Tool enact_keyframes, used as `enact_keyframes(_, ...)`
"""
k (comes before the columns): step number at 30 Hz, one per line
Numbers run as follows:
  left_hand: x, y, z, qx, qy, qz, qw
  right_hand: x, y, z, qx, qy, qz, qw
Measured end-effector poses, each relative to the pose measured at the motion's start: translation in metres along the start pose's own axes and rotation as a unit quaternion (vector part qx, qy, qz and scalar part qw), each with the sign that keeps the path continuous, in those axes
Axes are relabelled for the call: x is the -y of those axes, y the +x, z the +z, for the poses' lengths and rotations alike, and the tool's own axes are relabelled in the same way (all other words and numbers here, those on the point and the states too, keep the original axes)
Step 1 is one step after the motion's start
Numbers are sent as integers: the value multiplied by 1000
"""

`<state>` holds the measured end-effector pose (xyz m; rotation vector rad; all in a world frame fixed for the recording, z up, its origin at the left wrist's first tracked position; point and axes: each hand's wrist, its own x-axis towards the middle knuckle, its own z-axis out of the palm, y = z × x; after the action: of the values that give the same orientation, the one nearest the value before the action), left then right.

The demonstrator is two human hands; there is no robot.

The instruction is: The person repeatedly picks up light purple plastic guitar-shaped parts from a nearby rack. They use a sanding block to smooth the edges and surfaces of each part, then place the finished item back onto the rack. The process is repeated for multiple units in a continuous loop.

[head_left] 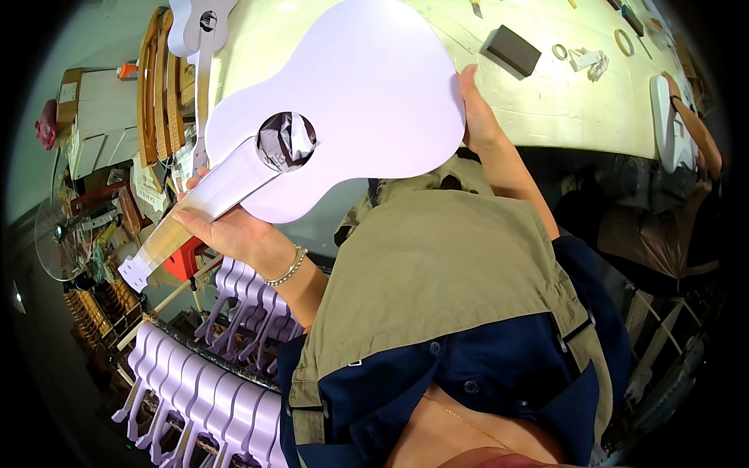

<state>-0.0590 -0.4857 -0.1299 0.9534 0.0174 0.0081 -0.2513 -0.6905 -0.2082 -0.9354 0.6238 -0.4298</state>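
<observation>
I hold a pale lilac ukulele [367, 93] up in front of me, its round sound hole facing the camera with crumpled paper inside. My left hand [226, 230] grips the neck from underneath; a beaded bracelet sits on that wrist. My right hand [476, 117] clasps the lower right edge of the body. The headstock points down to the left, over a red stool.
A rack of several lilac ukuleles [203, 390] stands at lower left. A pale workbench [546, 101] ahead carries a dark sanding block [511, 48], tape rings and rags. Another person [686, 132] works at the right. Wooden frames [160, 86], another lilac ukulele [199, 31] and a fan [58, 246] are left.
</observation>
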Motion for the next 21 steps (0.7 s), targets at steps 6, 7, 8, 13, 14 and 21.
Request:
enact_keyframes(6, 6, -1, -3, 42, 8, 1, 999, 10, 26, -12, -54, -217, 24, 974)
enact_keyframes(7, 4, 1, -2, 54, 8, 1, 999, 10, 30, -9, -55, -173, 29, 983)
enact_keyframes(8, 5, -3, 3, 32, 16, -1, 999, 12, 32, -10, -56, -129, 36, 989)
enact_keyframes(13, 4, -7, 15, 43, -1, -12, 999, 5, 34, -14, -76, -11, 73, 994)
enact_keyframes(14, 3, -9, 17, 42, 1, -13, 999, 1, 36, -17, -70, -10, 69, 995)
enact_keyframes(21, -2, -18, 36, 90, 14, -2, 996, -10, 37, -22, -94, 26, 100, 990)
